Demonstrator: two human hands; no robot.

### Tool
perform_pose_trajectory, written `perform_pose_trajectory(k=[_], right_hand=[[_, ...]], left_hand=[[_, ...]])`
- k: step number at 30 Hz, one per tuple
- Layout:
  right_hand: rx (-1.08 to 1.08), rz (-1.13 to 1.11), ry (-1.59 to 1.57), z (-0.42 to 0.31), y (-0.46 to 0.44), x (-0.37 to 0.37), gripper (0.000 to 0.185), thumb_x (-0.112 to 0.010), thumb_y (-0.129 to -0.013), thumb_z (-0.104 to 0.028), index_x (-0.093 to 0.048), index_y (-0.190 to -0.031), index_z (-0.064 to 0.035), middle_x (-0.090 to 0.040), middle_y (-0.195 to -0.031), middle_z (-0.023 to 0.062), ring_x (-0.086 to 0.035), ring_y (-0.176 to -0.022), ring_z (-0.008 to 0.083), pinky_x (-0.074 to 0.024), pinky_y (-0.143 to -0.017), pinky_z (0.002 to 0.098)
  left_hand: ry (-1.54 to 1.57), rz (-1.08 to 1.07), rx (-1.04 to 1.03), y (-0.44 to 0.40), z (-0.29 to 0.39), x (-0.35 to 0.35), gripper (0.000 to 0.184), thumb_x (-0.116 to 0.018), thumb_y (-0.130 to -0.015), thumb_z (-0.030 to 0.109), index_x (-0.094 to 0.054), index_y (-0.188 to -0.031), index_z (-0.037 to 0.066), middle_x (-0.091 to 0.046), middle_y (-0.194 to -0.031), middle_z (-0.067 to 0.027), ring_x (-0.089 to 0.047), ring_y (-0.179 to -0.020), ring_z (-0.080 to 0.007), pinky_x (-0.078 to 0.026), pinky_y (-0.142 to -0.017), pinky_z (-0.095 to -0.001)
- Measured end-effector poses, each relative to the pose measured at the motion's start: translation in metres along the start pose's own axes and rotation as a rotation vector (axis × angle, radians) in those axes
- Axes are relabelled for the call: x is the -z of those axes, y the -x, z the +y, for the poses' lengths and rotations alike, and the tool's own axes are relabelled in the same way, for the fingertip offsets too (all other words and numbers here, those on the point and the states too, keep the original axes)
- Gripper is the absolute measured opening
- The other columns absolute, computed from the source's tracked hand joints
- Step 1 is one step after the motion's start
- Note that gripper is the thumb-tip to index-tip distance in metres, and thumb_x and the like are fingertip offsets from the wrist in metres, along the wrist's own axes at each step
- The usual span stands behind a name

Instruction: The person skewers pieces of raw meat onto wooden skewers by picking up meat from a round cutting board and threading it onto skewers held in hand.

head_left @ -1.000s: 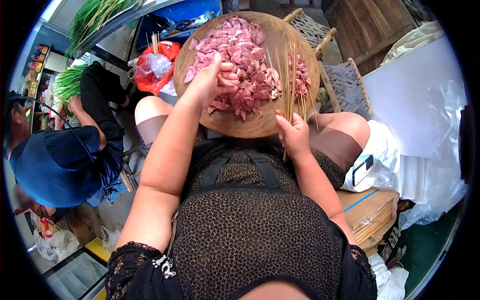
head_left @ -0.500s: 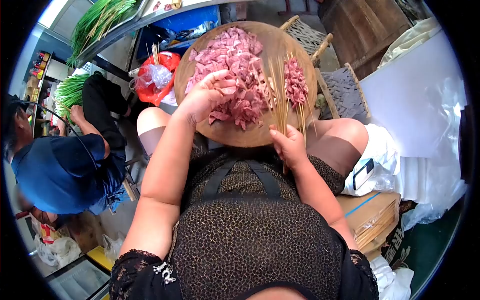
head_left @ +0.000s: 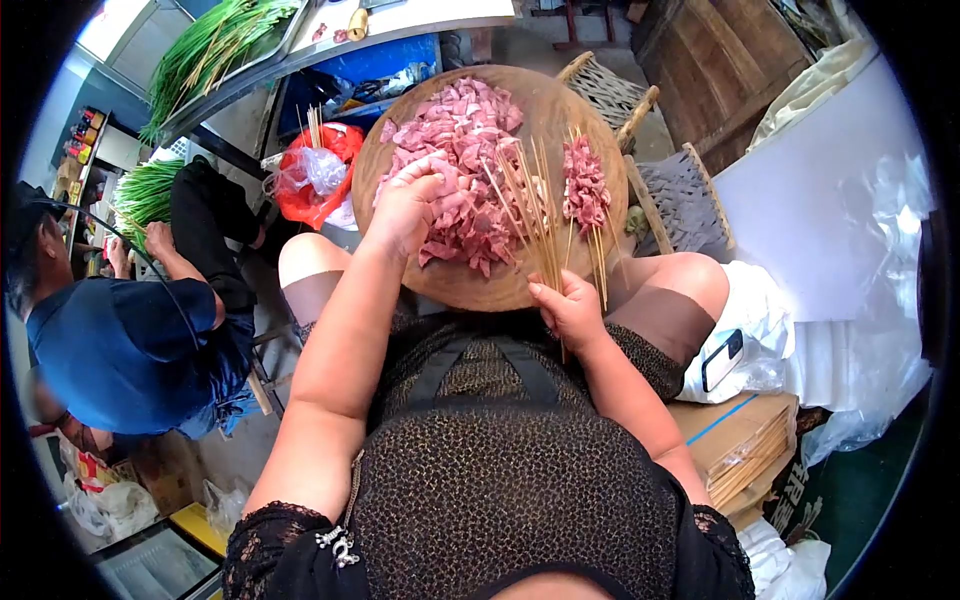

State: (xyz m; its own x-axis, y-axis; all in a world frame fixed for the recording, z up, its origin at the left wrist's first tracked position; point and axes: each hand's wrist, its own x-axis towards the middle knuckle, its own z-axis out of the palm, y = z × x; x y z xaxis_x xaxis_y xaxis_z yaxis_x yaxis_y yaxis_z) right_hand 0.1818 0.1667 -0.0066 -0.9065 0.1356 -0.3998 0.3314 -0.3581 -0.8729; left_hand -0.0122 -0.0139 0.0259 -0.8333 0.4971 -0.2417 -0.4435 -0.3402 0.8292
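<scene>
Skewers (head_left: 545,240), thin and wood-coloured, are found as a loose bundle in the right hand (head_left: 568,308), just beyond the person's patterned apron (head_left: 520,500). The hand is closed round the lower part of the bundle; short ends protrude below the fist, and the upper ends fan out above the near side of a round wooden worktop (head_left: 480,295). At a similar range on the right, a phone (head_left: 722,360) lies on white plastic near the right knee, with a stack of cardboard (head_left: 740,450) beside it.

The left hand (head_left: 408,205) is at the near left edge of a pile of meat pieces (head_left: 470,130). Its fingers are bent and drawn close together; whether a piece is gripped between them cannot be told. The meat is pink, cut small and heaped over the left and middle of the worktop. To the right of the bundle lie threaded meat skewers (head_left: 585,185), their bare ends pointing toward the person.

Beyond the worktop's left edge, a red plastic bag (head_left: 322,200) has sticks standing upright in it. On the right is a chair with a woven seat (head_left: 685,200). Farther left, a co-worker (head_left: 120,350) in a dark blue top reaches toward green stalks (head_left: 145,190). A brown wooden panel (head_left: 700,80) stands at the far right.
</scene>
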Motion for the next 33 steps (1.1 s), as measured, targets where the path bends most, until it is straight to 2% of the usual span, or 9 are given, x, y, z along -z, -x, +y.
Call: perform_pose_trajectory(k=[4, 6, 11, 21, 24, 27, 30, 33], right_hand=[[-0.018, -0.007, -0.021, 0.006, -0.004, 0.001, 0.017, -0.062, -0.082, -0.014, -0.059, -0.095, -0.0033, -0.049, -0.061, -0.0035, -0.040, -0.041, 0.0045, -0.0300, -0.038, 0.0189], [-0.016, -0.001, -0.011, 0.008, -0.008, 0.001, 0.017, -0.062, -0.082, -0.014, -0.059, -0.094, -0.0034, -0.050, -0.061, -0.0035, -0.040, -0.042, 0.0044, -0.0299, -0.038, 0.0190], [-0.049, 0.057, 0.028, 0.004, -0.006, -0.004, 0.016, -0.062, -0.082, -0.014, -0.058, -0.093, -0.0037, -0.050, -0.062, -0.0037, -0.040, -0.042, 0.0041, -0.0299, -0.038, 0.0189], [-0.030, 0.083, 0.027, 0.007, -0.009, -0.005, 0.017, -0.061, -0.082, -0.012, -0.059, -0.096, -0.0030, -0.052, -0.065, -0.0041, -0.040, -0.047, 0.0033, -0.0312, -0.042, 0.0181], [0.030, 0.062, 0.036, 0.010, -0.009, 0.000, 0.018, -0.061, -0.082, -0.012, -0.060, -0.096, -0.0016, -0.054, -0.069, -0.0043, -0.042, -0.053, 0.0026, -0.0338, -0.048, 0.0172], [0.062, 0.045, 0.075, 0.009, -0.010, 0.006, 0.019, -0.062, -0.081, -0.012, -0.061, -0.096, -0.0008, -0.055, -0.075, -0.0041, -0.047, -0.065, 0.0038, -0.0386, -0.060, 0.0184], [0.019, 0.043, 0.078, 0.005, -0.008, 0.009, 0.018, -0.062, -0.081, -0.012, -0.061, -0.096, -0.0009, -0.055, -0.076, -0.0042, -0.047, -0.064, 0.0038, -0.0384, -0.059, 0.0183], [0.027, 0.033, 0.033, 0.004, -0.007, 0.008, 0.018, -0.062, -0.081, -0.011, -0.060, -0.096, -0.0015, -0.053, -0.073, -0.0054, -0.043, -0.058, 0.0024, -0.0343, -0.053, 0.0171]], left_hand=[[0.041, -0.031, -0.082, -0.001, -0.008, 0.004, 0.019, -0.045, -0.085, -0.001, -0.052, -0.104, 0.000, -0.059, -0.093, -0.0104, -0.060, -0.094, -0.0244, -0.051, -0.085, -0.0349], [0.077, 0.063, -0.046, 0.000, -0.006, -0.001, 0.017, -0.046, -0.086, -0.001, -0.053, -0.101, 0.000, -0.059, -0.097, -0.0119, -0.059, -0.095, -0.0242, -0.050, -0.086, -0.0348], [0.041, 0.082, -0.020, 0.001, -0.009, -0.002, 0.019, -0.049, -0.091, 0.014, -0.052, -0.105, 0.002, -0.061, -0.101, -0.0124, -0.060, -0.094, -0.0207, -0.052, -0.081, -0.0349], [0.044, 0.055, 0.055, 0.002, -0.011, 0.004, 0.018, -0.048, -0.091, 0.014, -0.054, -0.102, 0.002, -0.061, -0.104, -0.0143, -0.061, -0.092, -0.0204, -0.052, -0.081, -0.0335], [0.034, 0.040, 0.055, 0.006, -0.008, 0.002, 0.019, -0.049, -0.090, 0.015, -0.054, -0.103, 0.002, -0.061, -0.104, -0.0142, -0.061, -0.091, -0.0204, -0.051, -0.080, -0.0332], [0.006, -0.015, 0.117, 0.009, 0.000, 0.000, 0.019, -0.049, -0.090, 0.015, -0.054, -0.103, 0.003, -0.061, -0.105, -0.0141, -0.061, -0.092, -0.0207, -0.051, -0.080, -0.0335], [-0.083, -0.011, 0.184, 0.012, 0.001, -0.002, 0.020, -0.051, -0.090, 0.017, -0.054, -0.105, 0.003, -0.061, -0.105, -0.0135, -0.061, -0.094, -0.0211, -0.051, -0.081, -0.0347], [-0.135, -0.048, 0.150, 0.013, 0.000, -0.005, 0.023, -0.054, -0.088, 0.018, -0.054, -0.108, 0.005, -0.061, -0.105, -0.0115, -0.060, -0.096, -0.0189, -0.050, -0.081, -0.0351]])
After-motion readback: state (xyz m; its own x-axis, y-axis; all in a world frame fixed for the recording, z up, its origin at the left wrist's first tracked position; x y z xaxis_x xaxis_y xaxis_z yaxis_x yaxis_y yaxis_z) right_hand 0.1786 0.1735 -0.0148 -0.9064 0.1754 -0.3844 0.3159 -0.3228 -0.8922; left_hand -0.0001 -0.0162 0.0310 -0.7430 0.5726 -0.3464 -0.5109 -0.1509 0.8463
